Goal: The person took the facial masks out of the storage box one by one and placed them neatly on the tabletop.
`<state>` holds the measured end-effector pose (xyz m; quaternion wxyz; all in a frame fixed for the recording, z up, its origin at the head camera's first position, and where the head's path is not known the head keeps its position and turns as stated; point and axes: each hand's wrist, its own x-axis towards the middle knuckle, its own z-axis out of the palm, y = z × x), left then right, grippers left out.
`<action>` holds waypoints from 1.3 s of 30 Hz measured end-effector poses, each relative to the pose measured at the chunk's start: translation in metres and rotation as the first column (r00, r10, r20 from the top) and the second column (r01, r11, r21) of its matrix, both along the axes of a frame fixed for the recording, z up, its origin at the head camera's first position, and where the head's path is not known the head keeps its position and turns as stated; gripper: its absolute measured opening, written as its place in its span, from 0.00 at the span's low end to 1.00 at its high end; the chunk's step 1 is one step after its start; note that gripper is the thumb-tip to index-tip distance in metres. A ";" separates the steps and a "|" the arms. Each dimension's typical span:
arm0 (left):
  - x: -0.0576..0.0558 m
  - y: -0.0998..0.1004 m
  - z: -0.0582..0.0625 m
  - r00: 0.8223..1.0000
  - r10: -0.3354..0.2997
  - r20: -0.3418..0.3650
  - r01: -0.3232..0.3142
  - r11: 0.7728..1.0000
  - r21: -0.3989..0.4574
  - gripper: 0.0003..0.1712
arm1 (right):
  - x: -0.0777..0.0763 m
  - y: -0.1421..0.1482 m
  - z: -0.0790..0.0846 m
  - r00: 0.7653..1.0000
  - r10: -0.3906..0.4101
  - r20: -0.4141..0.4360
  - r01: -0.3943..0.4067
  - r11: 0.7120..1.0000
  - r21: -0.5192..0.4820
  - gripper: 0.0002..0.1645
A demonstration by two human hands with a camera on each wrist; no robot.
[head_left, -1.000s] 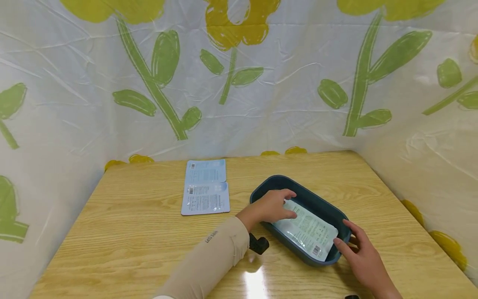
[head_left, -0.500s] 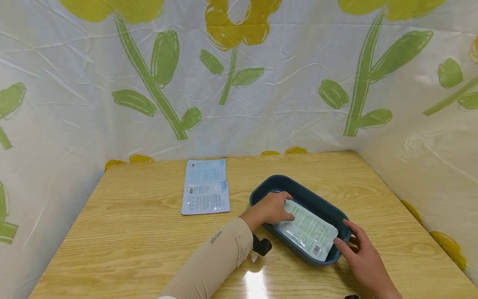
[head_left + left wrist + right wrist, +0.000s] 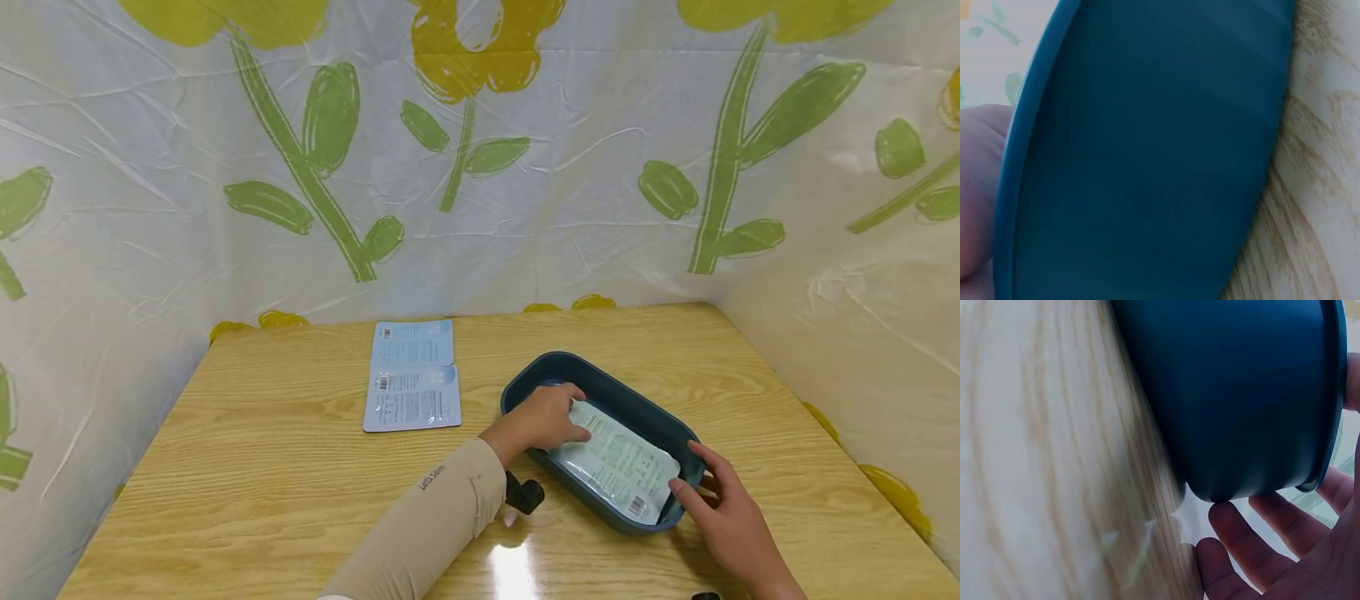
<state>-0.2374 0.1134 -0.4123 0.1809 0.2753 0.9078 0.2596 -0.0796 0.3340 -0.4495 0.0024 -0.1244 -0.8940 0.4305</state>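
A dark blue oblong plastic bin sits slantwise on the table. A pale green sheet mask packet with printed text and a barcode lies inside it. Reaching over the bin's near wall, my left hand has thumb and forefinger spread across the packet's left end; the other fingers are mostly hidden. In the left wrist view the bin's outer wall blocks most of that hand. My right hand holds the bin's right end, thumb at the rim, and its fingers touch the outer wall from below.
Two light blue packets lie on the wooden table left of the bin, one overlapping the other. A flower-printed cloth stands around the back and sides. A black device shows beneath the left wrist.
My left hand has drawn back slightly to the left across the packet. The packet has shifted a touch toward the bin's right end. My right hand and the bin stay in place.
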 end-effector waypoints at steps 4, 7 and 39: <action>-0.001 -0.001 0.000 1.000 0.010 0.018 -0.011 0.999 0.048 0.30 | 0.000 0.000 0.000 1.000 0.002 -0.012 -0.002 1.000 -0.001 0.46; -0.002 -0.002 0.000 0.999 0.008 0.034 -0.011 0.996 0.090 0.29 | 0.000 0.000 0.000 1.000 0.001 -0.009 -0.001 1.000 0.013 0.46; -0.010 -0.016 -0.001 0.989 -0.133 0.067 0.107 0.945 0.308 0.19 | 0.002 -0.001 -0.003 0.998 -0.001 -0.070 0.001 1.000 -0.005 0.43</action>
